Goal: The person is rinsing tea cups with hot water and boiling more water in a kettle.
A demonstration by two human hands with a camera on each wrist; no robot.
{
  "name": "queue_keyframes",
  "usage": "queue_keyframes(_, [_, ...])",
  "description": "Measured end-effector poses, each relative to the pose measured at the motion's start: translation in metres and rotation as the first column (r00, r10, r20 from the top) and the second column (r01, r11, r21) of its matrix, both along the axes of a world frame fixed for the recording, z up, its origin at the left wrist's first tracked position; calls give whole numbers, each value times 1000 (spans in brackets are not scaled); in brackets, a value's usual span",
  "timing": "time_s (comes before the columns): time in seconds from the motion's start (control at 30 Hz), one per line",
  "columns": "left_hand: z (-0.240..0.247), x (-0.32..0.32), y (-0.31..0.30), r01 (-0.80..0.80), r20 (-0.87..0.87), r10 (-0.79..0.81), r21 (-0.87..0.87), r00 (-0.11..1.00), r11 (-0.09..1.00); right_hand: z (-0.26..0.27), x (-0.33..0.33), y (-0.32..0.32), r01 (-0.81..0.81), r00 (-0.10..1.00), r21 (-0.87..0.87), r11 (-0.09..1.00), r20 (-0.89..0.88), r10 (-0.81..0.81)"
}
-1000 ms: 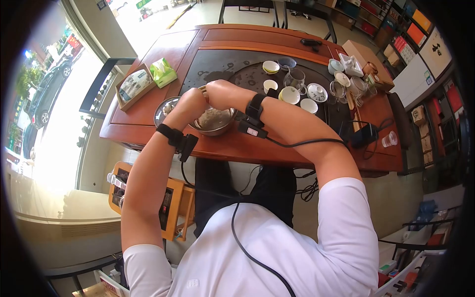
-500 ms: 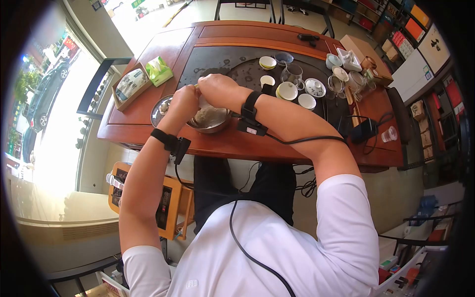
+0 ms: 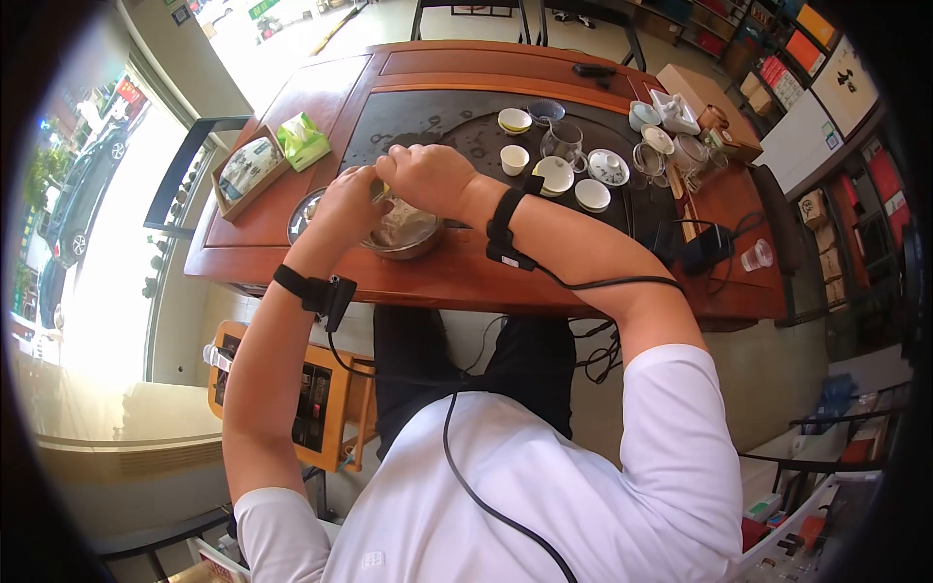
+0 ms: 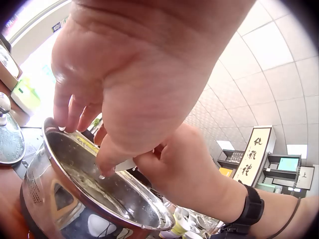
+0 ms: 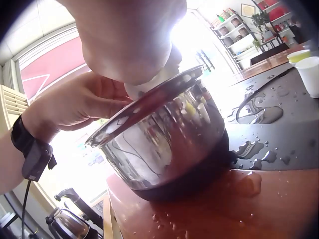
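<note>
A shiny metal pot (image 3: 403,238) with pale wet contents stands on the table's front edge, and its inside (image 4: 89,181) shows in the left wrist view. Over its far rim the left hand (image 3: 340,204) is bent, its thumb against a small pale piece (image 4: 126,165). The right hand (image 3: 428,180) pinches that piece between thumb and fingers, close beside the left thumb. A yellow strip (image 4: 87,145) shows below the left fingertips. In the right wrist view the metal wall (image 5: 164,144) hides much of the fingers.
A glass lid (image 4: 10,142) lies left of the pot. White cups (image 3: 514,159), a glass pitcher (image 3: 562,144) and a lidded bowl (image 3: 608,167) stand on the dark tray (image 3: 428,112). At the left are a tissue pack (image 3: 303,142) and a wooden box (image 3: 228,199).
In the head view the scene has shifted slightly left. The left hand has moved left and drawn a little away from the right hand, and its thumb now shows over the pot.
</note>
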State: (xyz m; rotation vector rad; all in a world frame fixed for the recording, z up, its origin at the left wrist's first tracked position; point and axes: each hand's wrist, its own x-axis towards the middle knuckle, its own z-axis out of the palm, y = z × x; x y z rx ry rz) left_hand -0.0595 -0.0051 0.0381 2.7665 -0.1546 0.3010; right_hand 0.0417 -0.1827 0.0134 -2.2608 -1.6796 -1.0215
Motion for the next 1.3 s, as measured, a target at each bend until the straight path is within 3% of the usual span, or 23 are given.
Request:
queue_keyframes(0.1, [10, -8, -12, -47, -71, 41, -78, 997, 996, 3, 17, -8, 137, 943, 145, 980, -323, -84])
queue_keyframes(0.17, [0, -6, -6, -32, -45, 29, -87, 999, 996, 15, 38, -28, 211, 825, 206, 956, -562, -61])
queue_keyframes(0.23, [-5, -5, -1, -39, -44, 35, -87, 998, 995, 42, 52, -61, 305, 344, 15, 952, -934, -96])
queue_keyframes(0.37, [-5, -6, 1, -46, -71, 39, -102, 997, 994, 51, 82, -137, 464, 177, 23, 885, -982, -67])
queue_keyframes(0.47, [-3, -5, -5, -56, -111, 37, -167, 993, 984, 60, 96, -196, 528, 122, -109, 842, -972, -203])
queue_keyframes(0.57, [1, -3, -11, -62, -144, 38, -167, 989, 984, 67, 89, -234, 557, 240, -335, 760, -811, -533])
queue_keyframes(0.67, [-2, 2, -14, -46, -142, 25, -151, 990, 988, 32, 115, -263, 564, 355, -577, 590, -476, -805])
queue_keyframes(0.7, [-4, 3, -14, -42, -138, 22, -149, 990, 988, 45, 91, -257, 576, 308, -589, 567, -486, -818])
queue_keyframes(0.8, [-6, 5, -15, -23, -131, 3, -153, 991, 988, 26, 83, -256, 623, 23, -617, 481, -600, -799])
queue_keyframes(0.93, [-3, 5, -15, -5, -135, -14, -141, 991, 990, 2, 89, -260, 623, -86, -612, 488, -673, -734])
queue_keyframes(1.13, [0, -1, -13, -8, -155, -10, -114, 988, 993, 6, 87, -257, 599, -89, -645, 474, -642, -762])
queue_keyframes(1.23, [0, -4, -14, -7, -148, -11, -125, 989, 992, 36, 75, -247, 642, 194, -613, 461, -451, -871])
queue_keyframes(1.3, [-4, -4, -13, 26, -117, -42, -135, 992, 991, 41, 84, -234, 707, 456, -395, 587, -381, -804])
